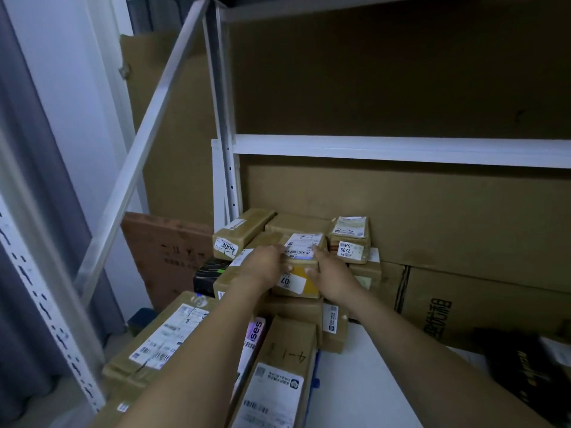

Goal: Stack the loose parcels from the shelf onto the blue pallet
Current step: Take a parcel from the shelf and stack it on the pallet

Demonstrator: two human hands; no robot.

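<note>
A small brown parcel with a white barcode label on top and a yellow patch on its front sits atop a pile of cardboard parcels. My left hand grips its left side and my right hand grips its right side, thumbs on the front face. Around it lie a long parcel marked "3006", a taped parcel marked "2205", and two long labelled parcels in the foreground. A sliver of blue shows under the pile; I cannot tell if it is the pallet.
A white metal shelf beam crosses above the pile, backed by large cardboard sheets. A slanted white rail and a perforated upright stand at the left. A big printed carton and a black box lie at the right.
</note>
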